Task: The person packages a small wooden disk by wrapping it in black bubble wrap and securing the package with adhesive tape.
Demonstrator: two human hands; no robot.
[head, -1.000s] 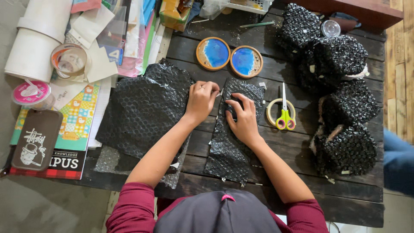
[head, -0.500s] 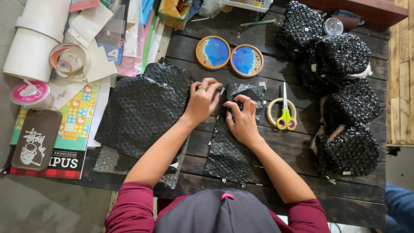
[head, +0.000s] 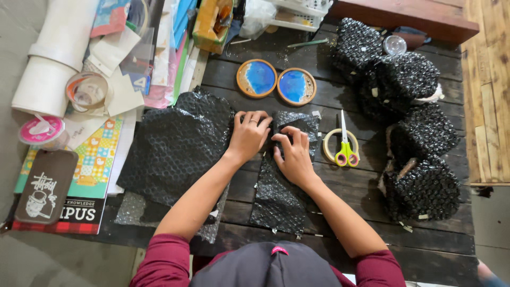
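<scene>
While your left hand (head: 248, 135) and right hand (head: 294, 157) press flat, fingers spread, clasping nothing, the black bubble-wrap strip (head: 279, 183) lies under them mid-worktop (head: 340, 223), with yellow-handled scissors (head: 344, 146) just beside your right hand.

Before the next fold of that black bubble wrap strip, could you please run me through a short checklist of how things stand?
1. Both hands on the wrap: ok; left hand and right hand press the top of the black bubble wrap strip.
2. What is inside the fold: cannot tell, the hands cover it.
3. Scissors within reach: ok, lying just right of the strip.
4. Two round blue coasters apart from the strip: ok.
5. Wrapped bundles out of the way: ok, stacked at the table's right.
</scene>
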